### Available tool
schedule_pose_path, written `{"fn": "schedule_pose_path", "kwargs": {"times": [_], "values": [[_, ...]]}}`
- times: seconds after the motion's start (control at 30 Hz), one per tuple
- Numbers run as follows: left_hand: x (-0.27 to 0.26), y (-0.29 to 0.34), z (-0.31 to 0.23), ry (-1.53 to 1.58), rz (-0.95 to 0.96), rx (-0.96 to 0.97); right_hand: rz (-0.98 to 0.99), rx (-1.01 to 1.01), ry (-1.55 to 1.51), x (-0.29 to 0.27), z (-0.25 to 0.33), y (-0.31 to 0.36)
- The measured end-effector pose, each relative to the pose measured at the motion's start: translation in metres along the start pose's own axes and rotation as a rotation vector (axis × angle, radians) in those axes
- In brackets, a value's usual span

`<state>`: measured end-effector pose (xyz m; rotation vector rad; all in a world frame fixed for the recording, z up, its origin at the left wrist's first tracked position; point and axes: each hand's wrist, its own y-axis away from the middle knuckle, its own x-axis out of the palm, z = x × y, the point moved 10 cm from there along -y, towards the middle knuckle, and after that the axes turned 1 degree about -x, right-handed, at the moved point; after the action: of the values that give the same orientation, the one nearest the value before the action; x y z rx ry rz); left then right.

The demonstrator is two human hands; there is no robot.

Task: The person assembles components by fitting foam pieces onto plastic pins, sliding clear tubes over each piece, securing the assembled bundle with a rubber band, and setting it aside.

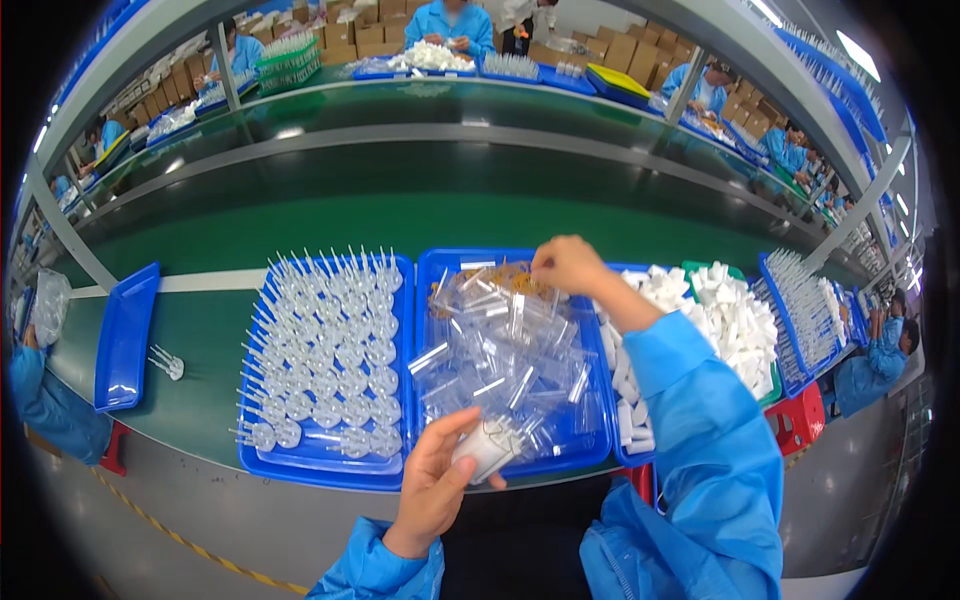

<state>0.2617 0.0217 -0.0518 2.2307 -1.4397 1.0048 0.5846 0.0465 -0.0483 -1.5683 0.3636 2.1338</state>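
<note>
Blue sleeves (705,430) nearest cam, L & R forearms in from below. L hand (440,480): fingers wrapped round a white bundle (487,447), gripped at near edge of mid tray (597,425). R hand (572,266): at far end of same tray, fingertips drawn tog. by orange-brown bits (520,280); can't tell if anything's pinched.

Step, my read: picking a part w/ R while L holds the bundle. Next move prob. calls for a clean single pick & steady L.

In the way: loose clear film pcs (500,345), heaped betw. the hands, overlapping, could snag.

Around: L tray (330,475) w/ rows of spiky clear pcs (330,350); one spiky pc apart (168,363) on green surface (190,420), beside another blue tray (127,340). White pcs (735,315) piled R, near R forearm. Co-worker (450,25) opp. side.
</note>
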Motion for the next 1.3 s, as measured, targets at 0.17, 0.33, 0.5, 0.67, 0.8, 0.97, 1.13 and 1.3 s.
{"fn": "schedule_pose_path", "kwargs": {"times": [0.17, 0.33, 0.5, 0.67, 0.8, 0.97, 1.13, 1.3], "values": [[-0.010, 0.007, 0.003, -0.032, 0.012, -0.003, 0.109, 0.129, 0.081, 0.032, 0.001, -0.012], [-0.009, 0.003, 0.011, -0.021, 0.002, -0.065, 0.128, 0.140, 0.043, 0.034, -0.009, -0.009], [-0.013, 0.004, 0.015, -0.030, -0.003, -0.074, 0.033, 0.121, -0.024, 0.010, -0.003, -0.003], [-0.009, 0.001, 0.021, -0.025, 0.014, -0.085, -0.160, 0.032, -0.073, -0.022, 0.011, 0.004], [-0.003, 0.002, 0.021, -0.028, 0.033, -0.093, -0.274, -0.134, -0.379, -0.038, 0.022, 0.016], [-0.004, 0.005, 0.023, -0.024, 0.023, -0.085, -0.210, -0.018, -0.886, -0.028, 0.018, 0.023], [-0.004, 0.006, 0.022, 0.001, 0.028, -0.104, 0.021, 0.232, -1.229, -0.017, 0.036, 0.058], [0.011, 0.003, 0.005, -0.050, 0.052, 0.046, 0.262, -0.131, -1.062, -0.017, 0.125, 0.124]]}}
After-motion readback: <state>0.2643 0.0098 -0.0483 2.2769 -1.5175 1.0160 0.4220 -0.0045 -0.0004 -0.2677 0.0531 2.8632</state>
